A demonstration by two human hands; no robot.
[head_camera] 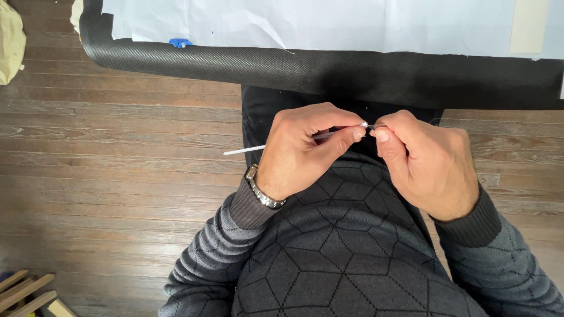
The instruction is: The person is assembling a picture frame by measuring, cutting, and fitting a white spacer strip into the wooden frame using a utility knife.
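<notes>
A: Thin white rod [247,149] pinched by left hand [299,149], held over the lap below the bench [329,67]?
B: Yes; its tip is gripped by right hand [426,161]. Fiddling appears underway, nothing visibly finished.

Home craft room: wooden plank floor [117,152], paper-covered worktable [305,23].

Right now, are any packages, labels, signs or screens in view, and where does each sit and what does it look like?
No package, sign or screen shows.
Blue tape scrap: small, crumpled, at the white sheet's lower edge, upper left.
White paper sheet: large, creased, across the top, above the black fabric edge.
Cream strip: narrow, upright rectangle, top right, lying on the sheet.
</notes>
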